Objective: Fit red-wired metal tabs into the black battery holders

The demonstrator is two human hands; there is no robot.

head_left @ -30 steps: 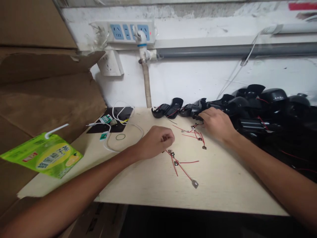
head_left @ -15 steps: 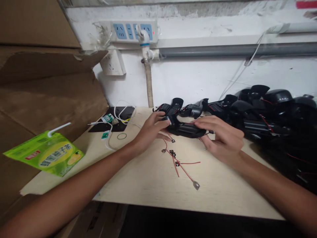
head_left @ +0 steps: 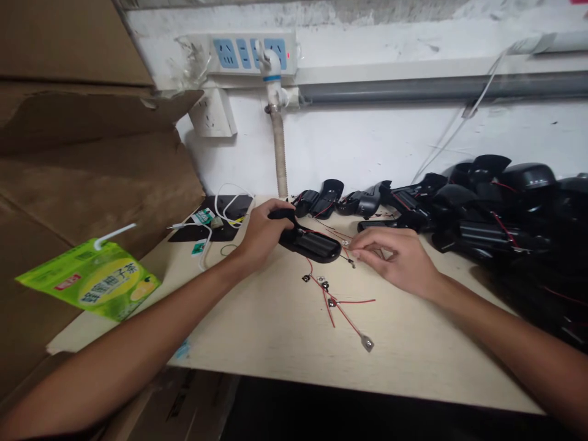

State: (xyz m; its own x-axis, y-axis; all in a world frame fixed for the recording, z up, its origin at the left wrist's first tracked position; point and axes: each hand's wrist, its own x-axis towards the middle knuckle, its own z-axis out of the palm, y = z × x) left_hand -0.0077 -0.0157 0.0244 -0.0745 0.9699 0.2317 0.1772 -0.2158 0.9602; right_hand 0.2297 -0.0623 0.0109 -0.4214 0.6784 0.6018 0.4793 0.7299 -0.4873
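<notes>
Left hand point(head_left: 261, 231) wraps around the near end of a black plastic housing point(head_left: 312, 243), holding it flat on the table point(head_left: 285, 331), about mid-table near the back. Right hand point(head_left: 395, 260) sits just right of the housing, fingers pinched narrow on a small metal contact point(head_left: 345, 243) on a thin red lead at the housing's right end; cannot tell whether the contact touches the housing. Loose red wires with metal clips point(head_left: 333, 300) lie on the table just in front of both hands, one clip end point(head_left: 367, 343) nearer the front edge. A pile of black housings point(head_left: 482, 208) fills the right side and runs along the wall. White cable point(head_left: 225, 211) and dark mat left of the left hand. Green drink pouch with straw point(head_left: 92, 285) at far left against cardboard point(head_left: 92, 171). Blue power strip point(head_left: 248, 54) on the wall above.
</notes>
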